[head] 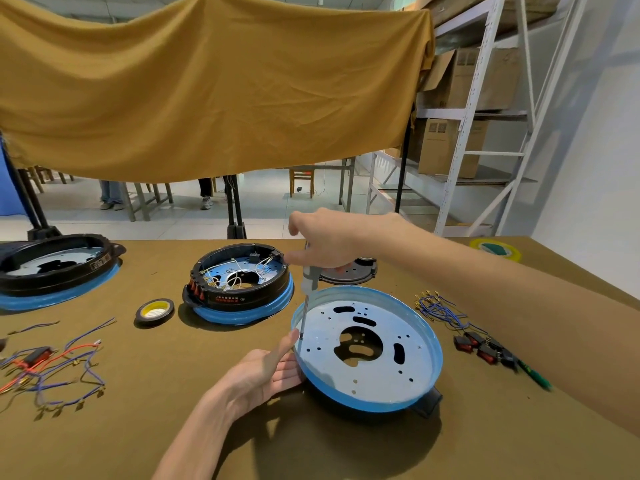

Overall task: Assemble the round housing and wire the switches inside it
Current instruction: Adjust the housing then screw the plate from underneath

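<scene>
A round blue-rimmed metal plate with several holes and slots lies in front of me on a black housing part. My right hand grips a grey-handled screwdriver held upright, its tip on a hole near the plate's left edge. My left hand rests with straight fingers against the plate's left rim. A wired black housing with red switches and white wires stands behind on a blue ring. Loose red rocker switches and blue wires lie to the right.
A roll of black tape sits left of the wired housing. Another black housing is at the far left. Blue and red wires sprawl at the left. A black lid, a green pen and yellow-green tape lie right.
</scene>
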The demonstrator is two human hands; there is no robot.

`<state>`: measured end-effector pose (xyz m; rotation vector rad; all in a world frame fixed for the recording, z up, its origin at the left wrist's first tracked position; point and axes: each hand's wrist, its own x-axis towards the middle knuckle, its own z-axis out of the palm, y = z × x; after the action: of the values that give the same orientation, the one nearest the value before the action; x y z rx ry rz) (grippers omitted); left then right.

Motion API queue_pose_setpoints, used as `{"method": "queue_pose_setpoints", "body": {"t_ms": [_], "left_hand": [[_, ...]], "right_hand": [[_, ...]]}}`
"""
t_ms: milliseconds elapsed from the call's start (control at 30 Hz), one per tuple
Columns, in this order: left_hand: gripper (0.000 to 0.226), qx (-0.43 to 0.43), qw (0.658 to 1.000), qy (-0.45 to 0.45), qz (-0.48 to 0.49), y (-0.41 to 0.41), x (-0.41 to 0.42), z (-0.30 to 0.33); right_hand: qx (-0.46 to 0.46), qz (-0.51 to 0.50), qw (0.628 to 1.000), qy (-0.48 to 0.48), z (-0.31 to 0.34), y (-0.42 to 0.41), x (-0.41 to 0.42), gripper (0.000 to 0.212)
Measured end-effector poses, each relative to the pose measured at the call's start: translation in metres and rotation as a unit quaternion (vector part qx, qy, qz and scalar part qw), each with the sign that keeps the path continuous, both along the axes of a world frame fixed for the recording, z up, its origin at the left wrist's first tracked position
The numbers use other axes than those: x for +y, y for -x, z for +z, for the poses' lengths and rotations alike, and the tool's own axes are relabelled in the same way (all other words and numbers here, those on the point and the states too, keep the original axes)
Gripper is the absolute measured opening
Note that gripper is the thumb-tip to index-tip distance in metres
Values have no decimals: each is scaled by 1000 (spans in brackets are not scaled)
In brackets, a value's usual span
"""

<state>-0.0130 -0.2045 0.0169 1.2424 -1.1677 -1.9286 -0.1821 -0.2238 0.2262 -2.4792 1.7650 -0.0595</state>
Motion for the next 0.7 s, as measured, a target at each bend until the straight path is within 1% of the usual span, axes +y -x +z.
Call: {"method": "queue_pose_setpoints", "body": {"t_ms": [100, 167, 200, 233, 267, 333, 367, 467, 533, 600, 633, 700], "left_hand": [[92, 2, 1000, 1, 0, 0, 1, 0], [93, -1, 1000, 2, -2, 0, 0, 0], [94, -4, 1000, 2, -5, 0, -1, -1], [95, -5, 1000, 2, -8, -1, -1, -1], [96, -5, 1000, 1, -10, -1, -2, -1], [96, -4, 1000, 0, -11, -2, -2, -2], [96, -4, 1000, 0, -12, -2, -2, -3], [95, -3, 1000, 3, -19, -3, -2, -3], [94, -2, 1000, 4, -21, -3, -1, -3], [94, -3, 1000, 8, -19, -2, -1, -3], [94, -3, 1000, 9, -18, -3, -2, -3], [94, -3, 1000, 10, -20, -3, -3, -5]], "right_hand": [[-51, 12, 996, -66, 6, 3, 3, 58], [-31, 14, 999, -23, 2, 3, 2, 46], [-2, 9, 1000, 11, -1, 2, 1, 43], [14, 3, 1000, 22, -2, 2, 1, 45], [7, 2, 1000, 6, -3, 3, 1, 48], [-35, 13, 998, -60, 3, 5, 3, 57], [-45, 17, 996, -74, 5, 5, 4, 58], [-15, 12, 1000, -15, -1, 1, 1, 41], [-5, 9, 1000, -13, -1, 1, 0, 45], [-29, 15, 998, -59, 4, 1, 1, 53], [-33, 19, 997, -66, 4, 2, 2, 53], [-5, 19, 1000, -18, 0, 1, 0, 44]]}}
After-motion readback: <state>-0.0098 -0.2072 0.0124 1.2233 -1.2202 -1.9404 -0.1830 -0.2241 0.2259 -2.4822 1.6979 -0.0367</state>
